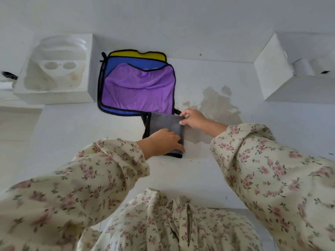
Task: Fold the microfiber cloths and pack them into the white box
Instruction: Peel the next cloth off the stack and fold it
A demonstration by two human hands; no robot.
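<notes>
A grey microfiber cloth with black trim lies folded into a narrow rectangle on the white table. My left hand presses flat on its near half. My right hand pinches its far right corner. Just beyond it lies a flat stack of cloths: a purple cloth on top, a blue cloth under it, and a yellow cloth showing at the far edge. An open white box with a moulded white insert stands to the left of the stack.
A second white box stands at the far right. A brownish stain marks the table right of the cloths. A dark object peeks in at the left edge. My floral sleeves fill the near foreground.
</notes>
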